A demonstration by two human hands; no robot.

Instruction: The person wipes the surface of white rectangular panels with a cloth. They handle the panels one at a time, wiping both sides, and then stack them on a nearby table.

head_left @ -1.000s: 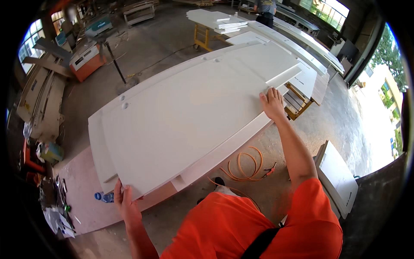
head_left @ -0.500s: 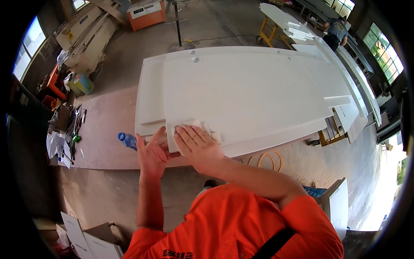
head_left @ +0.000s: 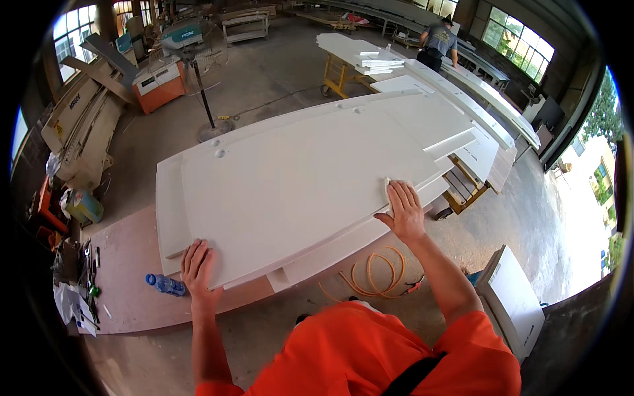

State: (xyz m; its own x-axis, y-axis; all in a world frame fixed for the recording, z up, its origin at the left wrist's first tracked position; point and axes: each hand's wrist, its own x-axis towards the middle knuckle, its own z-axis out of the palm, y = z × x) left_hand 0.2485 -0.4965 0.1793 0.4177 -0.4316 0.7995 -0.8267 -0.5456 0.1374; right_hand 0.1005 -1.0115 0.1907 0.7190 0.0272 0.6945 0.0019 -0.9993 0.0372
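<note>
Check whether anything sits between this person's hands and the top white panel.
Yes, at the right hand: a pale cloth shows under its fingers, toward the right of the top white panel. Nothing visible separates the left hand from the panel's near left corner.

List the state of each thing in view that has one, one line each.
White panel: flat on other boards
Right hand: open, thumb spread, on the cloth
Cloth: partly hidden, on the panel
Left hand: on the panel's near left corner
Bottle: capped
Orange hose: loosely coiled
Black pole: upright
</note>
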